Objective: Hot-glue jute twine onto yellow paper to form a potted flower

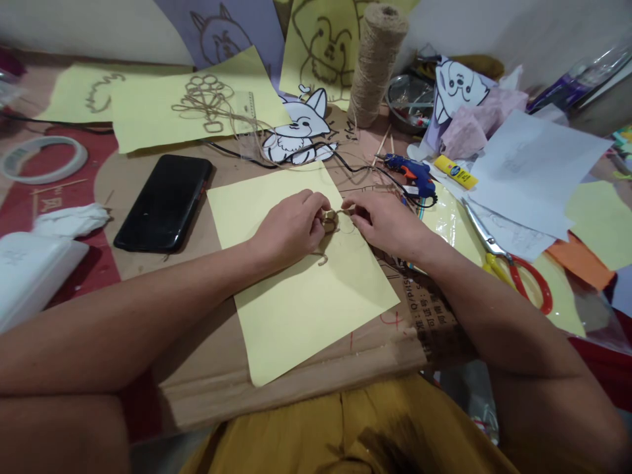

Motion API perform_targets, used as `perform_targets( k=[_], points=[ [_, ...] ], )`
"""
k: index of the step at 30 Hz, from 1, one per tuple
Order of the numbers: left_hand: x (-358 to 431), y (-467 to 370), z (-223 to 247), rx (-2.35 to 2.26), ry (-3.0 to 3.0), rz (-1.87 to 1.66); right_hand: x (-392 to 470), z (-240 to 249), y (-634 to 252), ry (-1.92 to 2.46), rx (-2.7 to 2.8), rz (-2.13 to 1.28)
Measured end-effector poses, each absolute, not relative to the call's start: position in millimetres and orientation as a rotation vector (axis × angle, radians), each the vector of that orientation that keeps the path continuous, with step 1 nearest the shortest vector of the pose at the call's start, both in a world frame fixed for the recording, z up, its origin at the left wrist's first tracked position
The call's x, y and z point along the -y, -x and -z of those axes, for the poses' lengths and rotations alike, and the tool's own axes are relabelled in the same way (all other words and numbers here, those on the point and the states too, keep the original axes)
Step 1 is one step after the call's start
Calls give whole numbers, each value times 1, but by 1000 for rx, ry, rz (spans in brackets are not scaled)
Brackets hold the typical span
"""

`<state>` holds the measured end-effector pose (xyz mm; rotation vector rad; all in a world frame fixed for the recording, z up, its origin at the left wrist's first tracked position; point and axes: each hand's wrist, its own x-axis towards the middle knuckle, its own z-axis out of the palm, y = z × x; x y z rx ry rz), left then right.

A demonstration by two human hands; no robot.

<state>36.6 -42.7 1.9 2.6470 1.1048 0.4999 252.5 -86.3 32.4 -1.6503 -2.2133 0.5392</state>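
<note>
Over yellow sheet (296, 316): left hand (295, 227), right hand (384, 220) pinching brown cord (330, 230); best keep fingertips close, bend gently, sheet flat.

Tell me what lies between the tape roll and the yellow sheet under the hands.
In the head view, the black phone lies between the tape roll and the yellow sheet.
</note>
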Motion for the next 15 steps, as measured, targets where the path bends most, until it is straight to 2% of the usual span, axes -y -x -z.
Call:
perform_targets(
  k=[15],
  points=[
    [41, -36, -10, -1202, -2384, -577, 87, -31, -247, 1657, 2338, -490]
  ],
)
